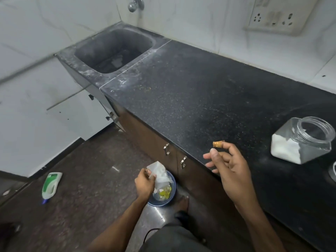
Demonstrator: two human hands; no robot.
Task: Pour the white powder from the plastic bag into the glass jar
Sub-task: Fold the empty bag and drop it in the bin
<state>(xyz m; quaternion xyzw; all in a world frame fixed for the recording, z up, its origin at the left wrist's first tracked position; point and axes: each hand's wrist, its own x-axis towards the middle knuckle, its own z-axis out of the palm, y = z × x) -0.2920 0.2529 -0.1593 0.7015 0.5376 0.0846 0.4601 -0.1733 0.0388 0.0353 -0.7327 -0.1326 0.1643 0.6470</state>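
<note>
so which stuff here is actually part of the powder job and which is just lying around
Part of the job:
- plastic bag, in left hand, over the blue bin
- glass jar, open, holding white powder
- right hand, pinching a small brown item

Lying about:
- green and white bottle on the floor
- sink
- wall socket

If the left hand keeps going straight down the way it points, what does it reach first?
Most likely the blue bin on the floor: the left hand holds the plastic bag right above its open top, though depth is hard to judge here.
</note>
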